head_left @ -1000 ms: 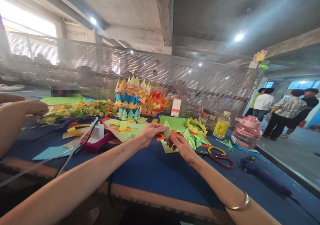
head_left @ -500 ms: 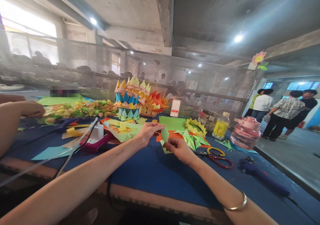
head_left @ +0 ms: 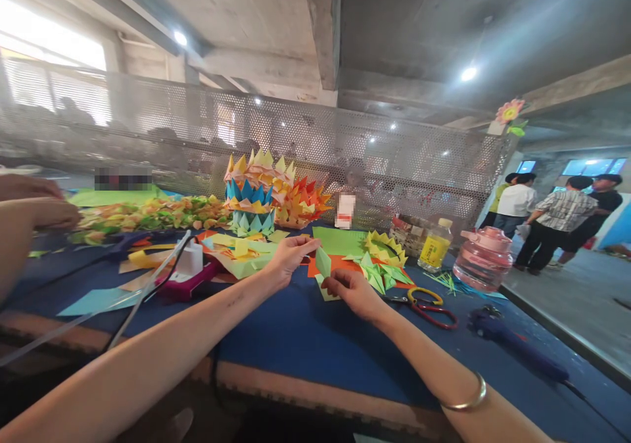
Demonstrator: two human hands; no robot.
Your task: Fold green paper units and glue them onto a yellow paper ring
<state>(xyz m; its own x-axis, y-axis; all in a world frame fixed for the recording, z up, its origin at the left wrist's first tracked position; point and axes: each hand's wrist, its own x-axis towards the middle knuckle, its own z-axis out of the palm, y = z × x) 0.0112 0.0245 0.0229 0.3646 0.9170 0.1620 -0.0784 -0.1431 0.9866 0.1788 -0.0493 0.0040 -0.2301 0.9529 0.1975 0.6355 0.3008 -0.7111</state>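
Between my two hands is a small folded piece of light green paper [head_left: 323, 263], held above the blue table. My left hand [head_left: 290, 257] pinches its upper left side between thumb and fingers. At its lower right edge, my right hand [head_left: 352, 290] closes thumb and fingertips on the same piece. A pale green paper square [head_left: 329, 292] lies on the table just beneath. Beside my right hand is a pile of folded green paper pieces [head_left: 379, 273] on orange paper, and scissors [head_left: 430, 306] with yellow and red handles lie further right.
Paper crowns [head_left: 251, 196] stand behind, near a mesh partition [head_left: 419, 147]. On the right are a yellow-labelled bottle [head_left: 436, 246], a pink jug [head_left: 483, 259] and a dark blue glue gun [head_left: 517, 348]. At left are a magenta power strip [head_left: 185, 284] and another person's hands [head_left: 49, 209].
My hands stay almost in place with the folded paper between them. The view shifts slightly. At the far left, the other person's hands have moved a little.
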